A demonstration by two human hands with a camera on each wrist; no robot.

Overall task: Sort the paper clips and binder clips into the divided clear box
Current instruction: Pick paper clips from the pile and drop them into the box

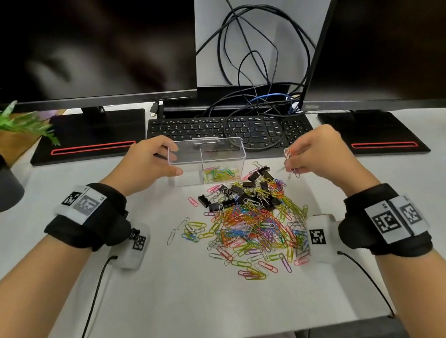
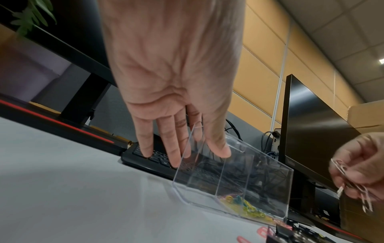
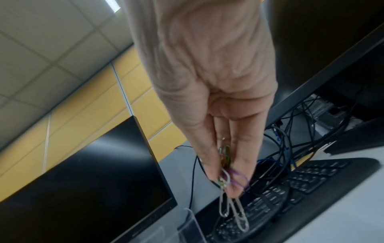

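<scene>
Your right hand [image 1: 318, 152] is pinching a small bunch of paper clips [image 1: 290, 160] between thumb and fingertips, the grip closed on them and lifted off the surface [image 1: 160, 301]; in the right wrist view the silver ones are dangling below the fingertips [image 3: 232, 190], a purple one looping out to the side; how many you are holding is hard to make out, since the fingers are covering the upper part of the bunch. Your left hand [image 1: 148, 165] is grasping the divided clear box [image 1: 207, 162] at its left end, thumb on the near wall and fingers over the far rim; the left wrist view is showing the thumb pressed on the clear wall while the other fingers [image 2: 172, 148] are lying fairly straight behind it. The box is sitting just to the left of your right grip, upright on the surface; its right compartment is holding coloured clips, and whether the left one holds anything is hard to tell through the clear plastic. The loose pile of clips [image 1: 253, 230] is lying below and nearer you than the right grip, the black binder clips [image 1: 243, 191] sitting at its far edge, just beside your gripping fingers.
</scene>
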